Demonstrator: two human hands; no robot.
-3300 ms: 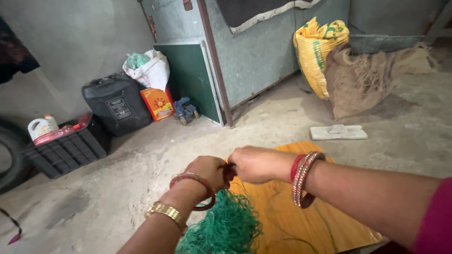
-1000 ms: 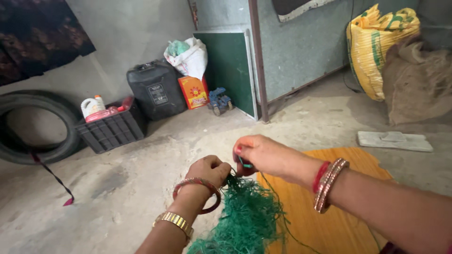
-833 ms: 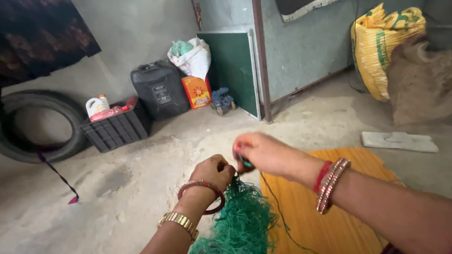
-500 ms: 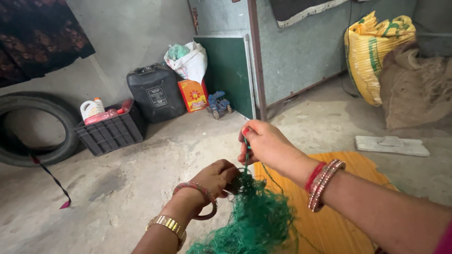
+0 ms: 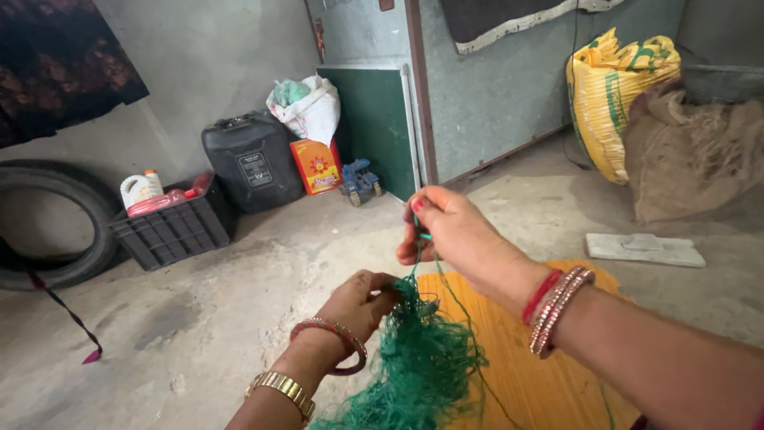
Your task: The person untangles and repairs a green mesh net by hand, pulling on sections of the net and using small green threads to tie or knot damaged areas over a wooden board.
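A bunched green net (image 5: pixel 414 358) hangs in front of me over an orange mat (image 5: pixel 509 358). My left hand (image 5: pixel 362 302) grips the top of the bunch, with bangles and a gold watch on that wrist. Higher up, my right hand (image 5: pixel 446 231) pinches a green strand (image 5: pixel 420 255) of the net and holds it taut above the bunch. Bangles ring the right wrist too.
On the concrete floor stand a black crate (image 5: pixel 171 231) with a white bottle, a black jerry can (image 5: pixel 251 163), a white sack (image 5: pixel 306 111), an orange packet (image 5: pixel 317 166) and a small blue toy (image 5: pixel 360 181). A tyre (image 5: pixel 56 231) leans left. A yellow sack (image 5: pixel 613 103), burlap (image 5: pixel 692 159) and a flat slab (image 5: pixel 645 248) lie right.
My right hand has risen from beside the left hand, drawing a green strand upward. The left hand stays on the net bunch. The view has shifted slightly.
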